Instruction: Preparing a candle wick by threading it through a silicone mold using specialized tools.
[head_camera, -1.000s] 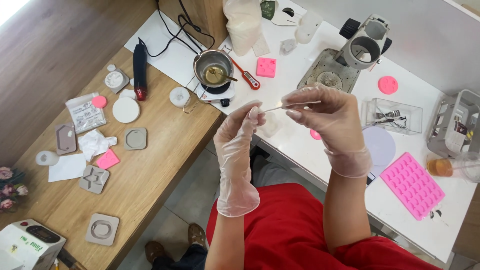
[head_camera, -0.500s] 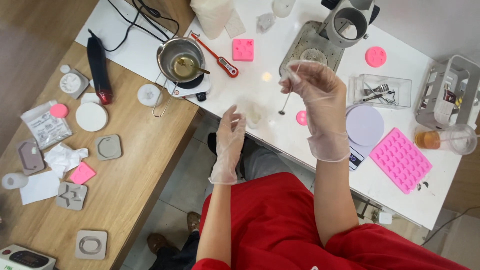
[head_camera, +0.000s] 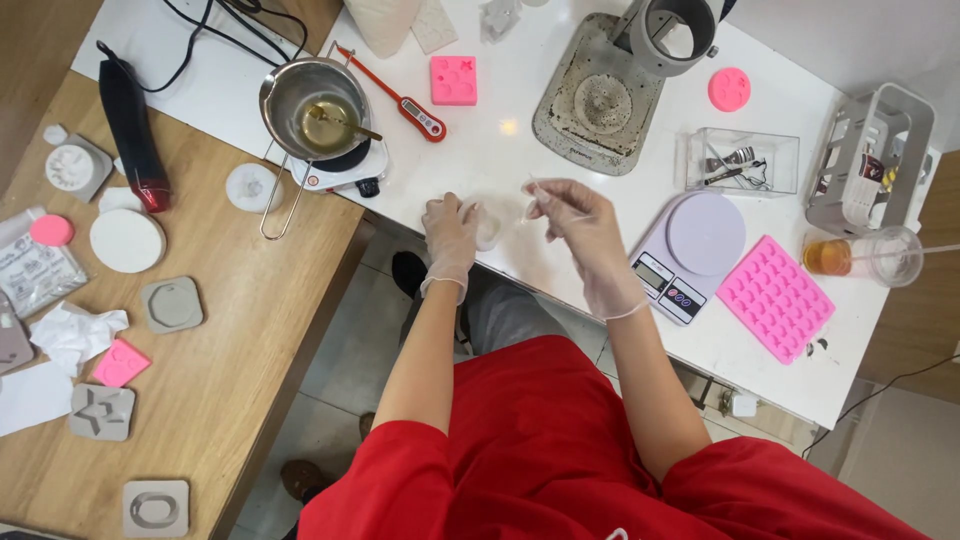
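White table (head_camera: 500, 150), left hand (head_camera: 448, 232) on clear mould (head_camera: 487, 226), right hand (head_camera: 578, 220) pinching wick (head_camera: 545, 190)

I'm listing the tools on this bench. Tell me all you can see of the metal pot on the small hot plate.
The metal pot is a small, shiny, round steel pitcher standing upright on a white hot plate on the white table. It holds a shallow pool of yellowish liquid, and a thin stirrer leans inside it. A wire handle juts out over the wooden bench. Neither hand touches it.
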